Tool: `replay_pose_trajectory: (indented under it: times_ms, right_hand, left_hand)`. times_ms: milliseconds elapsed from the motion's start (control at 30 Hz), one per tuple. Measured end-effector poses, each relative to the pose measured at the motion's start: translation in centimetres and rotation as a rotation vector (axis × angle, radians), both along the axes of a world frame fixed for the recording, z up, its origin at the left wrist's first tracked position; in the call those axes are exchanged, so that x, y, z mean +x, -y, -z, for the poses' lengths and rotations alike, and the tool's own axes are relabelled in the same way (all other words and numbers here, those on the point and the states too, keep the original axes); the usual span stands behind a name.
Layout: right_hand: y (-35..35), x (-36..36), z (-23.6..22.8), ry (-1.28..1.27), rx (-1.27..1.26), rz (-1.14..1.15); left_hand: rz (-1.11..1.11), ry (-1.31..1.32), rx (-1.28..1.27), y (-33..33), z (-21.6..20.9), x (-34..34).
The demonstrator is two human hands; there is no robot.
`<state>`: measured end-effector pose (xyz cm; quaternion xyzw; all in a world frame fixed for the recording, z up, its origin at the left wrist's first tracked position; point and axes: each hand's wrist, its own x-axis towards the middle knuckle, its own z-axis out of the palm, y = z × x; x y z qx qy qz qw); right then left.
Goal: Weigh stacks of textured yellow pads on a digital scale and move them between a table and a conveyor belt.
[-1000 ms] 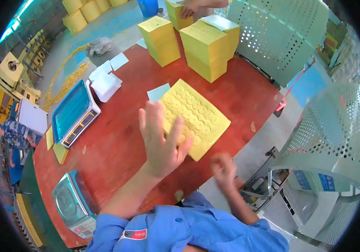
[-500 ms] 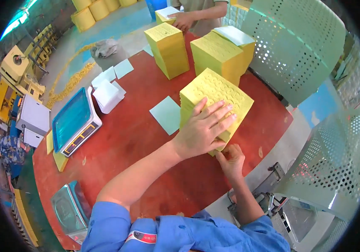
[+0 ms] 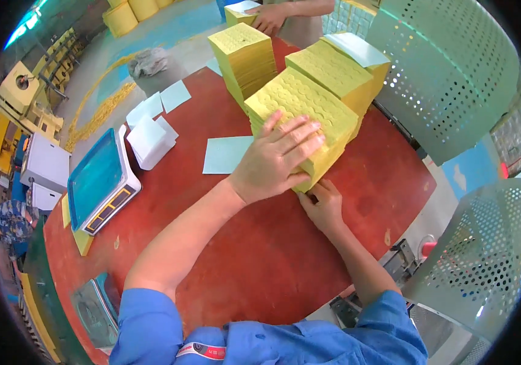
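Note:
A tall stack of yellow embossed paper sheets (image 3: 303, 100) stands on the red table (image 3: 254, 261) in front of me, close against another yellow stack (image 3: 333, 67) behind it. My left hand (image 3: 275, 155) lies flat over its top and near edge, fingers spread. Low at the stack's near corner is my right hand (image 3: 323, 205), its thumb and fingers closed on the bottom edge; the fingertips are partly hidden. A pale blue-white sheet (image 3: 225, 159) lies flat just left of the stack, beside my left wrist.
A third yellow stack (image 3: 242, 55) stands farther back, near another person's hand (image 3: 269, 17). On the left are a scale (image 3: 97, 182) and white paper pieces (image 3: 149, 143). Perforated green metal panels (image 3: 443, 73) border the right side; a clear-topped box (image 3: 95, 310) sits near left.
The stack under my hands has moved away from me and slightly left, up against the stack behind. Both hands went with it. The pale sheet has turned and shifted a little left.

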<state>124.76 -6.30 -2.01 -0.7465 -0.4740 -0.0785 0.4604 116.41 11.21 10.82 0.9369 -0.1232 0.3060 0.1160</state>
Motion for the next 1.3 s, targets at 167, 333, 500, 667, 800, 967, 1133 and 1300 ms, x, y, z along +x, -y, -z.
replay_pose_trajectory:
  times_ms: [167,333,500,667,800,967,1133,1300]
  right_hand:
    - [-2.5,1.2,0.7,-0.05,0.025,0.045]
    - [-3.1,1.3,0.8,0.058,0.015,0.069]
    - [-2.9,1.2,0.9,0.122,-0.022,0.057]
    - [-3.3,-1.8,1.0,0.182,-0.137,0.013]
    - [0.8,-7.4,3.8,-0.531,-0.048,-0.104]
    - [6.5,-24.8,-1.8,-0.681,-0.034,-0.388]
    - [4.5,-48.7,-8.8,-0.899,-0.114,-0.906]
    - [0.9,-68.5,-11.7,-0.989,-0.264,-1.342]
  left_hand:
    - [0.001,-0.03,0.053,-2.1,-0.7,2.1]
    - [-0.057,-0.041,0.076,-2.7,-0.9,1.6]
    - [-0.14,-0.065,0.087,-1.3,-1.7,0.7]
    - [-0.276,0.081,-0.091,1.7,-1.2,-4.0]
    - [-0.131,0.195,-0.313,8.8,-0.9,-15.6]
    - [-0.255,0.089,-0.56,14.0,2.1,-34.9]
    - [-0.732,0.012,-0.726,18.6,0.8,-59.7]
    - [-1.458,0.452,-0.667,23.2,2.2,-83.7]
